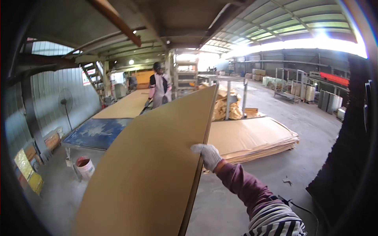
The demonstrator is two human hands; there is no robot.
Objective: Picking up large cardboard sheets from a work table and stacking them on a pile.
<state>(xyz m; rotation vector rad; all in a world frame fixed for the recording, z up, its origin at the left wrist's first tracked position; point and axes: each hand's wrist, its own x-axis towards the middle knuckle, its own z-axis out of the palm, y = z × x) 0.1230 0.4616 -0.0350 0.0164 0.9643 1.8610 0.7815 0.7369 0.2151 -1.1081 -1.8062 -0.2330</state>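
Note:
A large tan board (145, 165) fills the middle of the view, tilted up on its edge and running away from me. My right hand (208, 154), in a whitish knitted glove, grips the board's right edge about midway along, thumb side lying over the tan face. My left hand is out of view. Just right of the board lies a low stack of tan sheets (252, 135). Beyond the board's left side, another tan sheet (122, 105) rests on a blue worktable (96, 131).
A person (160, 86) in an apron stands past the board's far end. A bucket (85, 167) stands on the floor by the worktable, with a standing fan (65, 103) near the left wall. Crumpled tan paper (230, 105) lies behind the stack. A dark mass (342, 157) rises at right.

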